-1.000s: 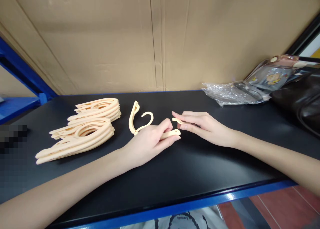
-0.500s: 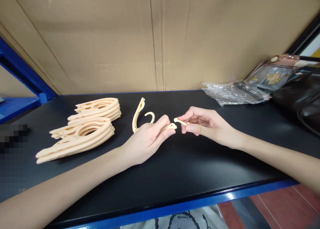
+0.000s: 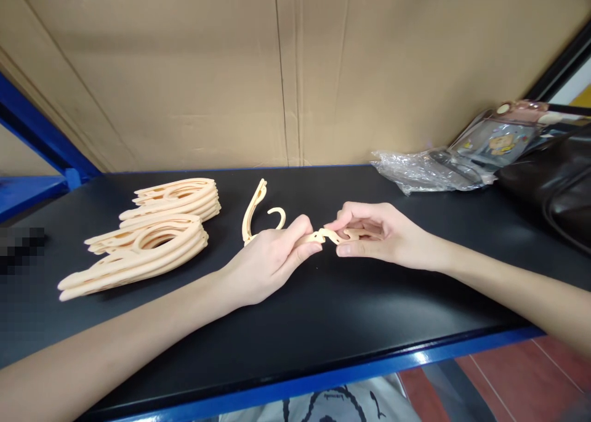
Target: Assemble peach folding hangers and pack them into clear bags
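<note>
My left hand (image 3: 272, 256) is closed on a cream plastic hanger near the middle of the black table. The hanger's arm (image 3: 254, 210) and curved hook (image 3: 279, 215) show beyond my fingers, and its end pokes out past my thumb. To the right, my right hand (image 3: 378, 234) pinches a smaller cream plastic piece (image 3: 333, 235), whose tip meets or nearly meets the hanger's end. My fingers cover part of that piece. Two stacks of folded cream hangers, a rear one (image 3: 184, 202) and a front one (image 3: 175, 250), lie on the left.
Crumpled clear plastic bags (image 3: 431, 171) lie at the back right, beside a clear pouch (image 3: 498, 142) and a dark leather bag (image 3: 549, 179). Behind the black table (image 3: 286, 348) stands a cardboard wall (image 3: 198, 71). A blue frame runs along the front edge and left side.
The cream piece in my right hand has turned, showing more of its curved shape, and its tip is closer to the hanger's end. The view has shifted slightly.
</note>
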### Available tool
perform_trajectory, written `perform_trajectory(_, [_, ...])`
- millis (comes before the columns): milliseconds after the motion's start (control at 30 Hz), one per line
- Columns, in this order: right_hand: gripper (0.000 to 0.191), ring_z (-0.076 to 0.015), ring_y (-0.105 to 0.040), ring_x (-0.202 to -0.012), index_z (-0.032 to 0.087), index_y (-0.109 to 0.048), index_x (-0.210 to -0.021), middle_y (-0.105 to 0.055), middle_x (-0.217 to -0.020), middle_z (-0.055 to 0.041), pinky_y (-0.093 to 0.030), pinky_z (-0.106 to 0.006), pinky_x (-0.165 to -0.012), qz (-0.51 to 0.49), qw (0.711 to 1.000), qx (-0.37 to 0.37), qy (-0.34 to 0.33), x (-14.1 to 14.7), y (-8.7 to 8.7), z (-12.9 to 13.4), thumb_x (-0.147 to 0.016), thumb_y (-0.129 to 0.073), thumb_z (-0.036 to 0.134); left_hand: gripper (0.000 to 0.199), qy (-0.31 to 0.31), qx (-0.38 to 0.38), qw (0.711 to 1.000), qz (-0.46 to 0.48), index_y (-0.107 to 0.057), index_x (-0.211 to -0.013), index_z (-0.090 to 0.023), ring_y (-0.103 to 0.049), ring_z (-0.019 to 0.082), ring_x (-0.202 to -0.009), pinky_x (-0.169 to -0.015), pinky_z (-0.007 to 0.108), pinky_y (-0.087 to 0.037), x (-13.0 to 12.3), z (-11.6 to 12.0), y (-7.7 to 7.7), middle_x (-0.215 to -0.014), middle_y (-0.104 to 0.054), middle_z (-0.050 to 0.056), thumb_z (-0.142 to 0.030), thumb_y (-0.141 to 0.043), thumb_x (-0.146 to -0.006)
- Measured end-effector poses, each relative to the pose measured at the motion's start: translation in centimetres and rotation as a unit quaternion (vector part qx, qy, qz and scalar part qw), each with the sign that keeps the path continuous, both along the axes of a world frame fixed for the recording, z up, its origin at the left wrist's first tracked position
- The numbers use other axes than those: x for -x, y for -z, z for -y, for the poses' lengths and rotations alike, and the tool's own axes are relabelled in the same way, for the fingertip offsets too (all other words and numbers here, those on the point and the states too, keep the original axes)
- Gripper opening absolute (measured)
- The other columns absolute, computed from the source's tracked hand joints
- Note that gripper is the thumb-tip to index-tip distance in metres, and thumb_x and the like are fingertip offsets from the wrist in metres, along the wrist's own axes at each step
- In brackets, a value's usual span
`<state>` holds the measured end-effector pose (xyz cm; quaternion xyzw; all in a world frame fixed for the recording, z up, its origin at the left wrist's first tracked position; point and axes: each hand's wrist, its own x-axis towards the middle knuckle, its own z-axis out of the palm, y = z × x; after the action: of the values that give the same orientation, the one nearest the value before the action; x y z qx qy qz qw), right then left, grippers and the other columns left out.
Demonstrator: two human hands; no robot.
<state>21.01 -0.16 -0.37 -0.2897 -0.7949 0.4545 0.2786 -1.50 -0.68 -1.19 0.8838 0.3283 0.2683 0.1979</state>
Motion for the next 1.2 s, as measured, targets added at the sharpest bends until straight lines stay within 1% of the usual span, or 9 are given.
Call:
perform_trajectory(133, [0.01,-0.0085,-0.057,-0.069,0.017,-0.059,-0.08,-0.063,-0.081,0.0012,-0.042,-0.021,-0.061,0.141,0.981,-0.109,-0.075,0.7,0.2,0.7,-0.085,-0.064,0.024,0.027,-0.069,0.012,0.99,0.122,-0.031,-0.079,-0.022,-0.038,0.009,-0.051,-0.051,0.022,-0.032,-0.1,-0.7,0.0,-0.064,-0.039,-0.006,-0.036,-0.03,-0.102])
perform_trajectory(267, [0.009,-0.0088,-0.055,-0.068,0.018,-0.059,-0.089,-0.062,-0.078,0.0017,-0.041,-0.021,-0.059,0.158,0.976,-0.144,-0.037,0.6,0.4,0.3,-0.087,-0.062,0.025,0.028,-0.064,0.025,0.994,0.091,-0.03,-0.079,-0.022,-0.034,0.009,-0.051,-0.051,0.022,-0.029,0.4,-1.4,0.4,-0.062,-0.036,-0.007,-0.037,-0.034,-0.101])
perform_trajectory(367, [0.02,-0.0088,-0.053,-0.066,0.019,-0.057,-0.104,-0.059,-0.079,0.002,-0.042,-0.021,-0.059,0.101,0.991,-0.089,0.016,0.1,0.4,-0.4,-0.089,-0.06,0.032,0.026,-0.036,0.027,0.998,0.04,-0.033,-0.079,-0.021,-0.037,0.008,-0.05,-0.05,0.021,-0.029,0.6,-1.4,0.5,-0.061,-0.037,-0.008,-0.034,-0.036,-0.101])
perform_trajectory(433, [0.026,-0.0097,-0.054,-0.072,0.02,-0.054,-0.11,-0.058,-0.084,0.0009,-0.044,-0.023,-0.065,0.041,0.997,-0.042,0.044,0.0,0.3,-0.7,-0.09,-0.059,0.035,0.025,-0.013,0.028,0.999,0.011,-0.035,-0.079,-0.021,-0.037,0.009,-0.05,-0.049,0.021,-0.028,0.5,-1.3,0.5,-0.06,-0.036,-0.008,-0.033,-0.038,-0.1])
perform_trajectory(533, [0.023,-0.0109,-0.056,-0.082,0.019,-0.056,-0.106,-0.06,-0.092,-0.0009,-0.046,-0.026,-0.077,-0.031,0.998,0.008,0.055,0.1,0.0,-0.6,-0.09,-0.059,0.035,0.025,-0.004,0.027,1.0,-0.001,-0.036,-0.079,-0.021,-0.038,0.009,-0.049,-0.049,0.021,-0.027,0.4,-1.2,0.3,-0.058,-0.035,-0.009,-0.034,-0.038,-0.1])
perform_trajectory(600, [0.019,-0.0099,-0.055,-0.08,0.018,-0.057,-0.102,-0.06,-0.09,-0.0004,-0.045,-0.026,-0.076,-0.05,0.997,0.035,0.047,0.2,-0.1,-0.4,-0.09,-0.06,0.033,0.026,-0.007,0.025,1.0,-0.004,-0.037,-0.08,-0.021,-0.038,0.009,-0.049,-0.049,0.021,-0.028,0.4,-1.2,0.3,-0.058,-0.035,-0.009,-0.035,-0.037,-0.1])
perform_trajectory(800, [0.016,-0.0069,-0.047,-0.07,0.018,-0.059,-0.1,-0.053,-0.078,0.0029,-0.035,-0.021,-0.059,-0.055,0.994,0.091,0.009,0.1,0.0,-0.4,-0.091,-0.058,0.032,0.027,-0.009,0.014,1.0,-0.024,-0.038,-0.081,-0.021,-0.039,0.01,-0.048,-0.05,0.022,-0.028,0.5,-1.1,0.4,-0.057,-0.036,-0.009,-0.038,-0.035,-0.101])
perform_trajectory(1000, [0.017,-0.0054,-0.044,-0.066,0.018,-0.059,-0.096,-0.052,-0.076,0.0037,-0.033,-0.02,-0.056,-0.051,0.989,0.142,-0.005,0.0,0.3,-0.5,-0.089,-0.062,0.033,0.028,-0.01,0.005,0.998,-0.059,-0.038,-0.083,-0.021,-0.043,0.011,-0.05,-0.052,0.023,-0.029,0.6,-1.0,0.6,-0.059,-0.04,-0.008,-0.04,-0.03,-0.102])
perform_trajectory(1200, [0.018,-0.0059,-0.05,-0.07,0.02,-0.061,-0.096,-0.057,-0.081,0.0035,-0.035,-0.019,-0.058,-0.044,0.989,0.142,-0.013,-0.2,0.4,-0.8,-0.085,-0.067,0.032,0.029,-0.013,0.002,0.997,-0.074,-0.036,-0.082,-0.022,-0.044,0.012,-0.05,-0.051,0.024,-0.029,0.5,-0.9,0.6,-0.061,-0.043,-0.007,-0.042,-0.028,-0.102])
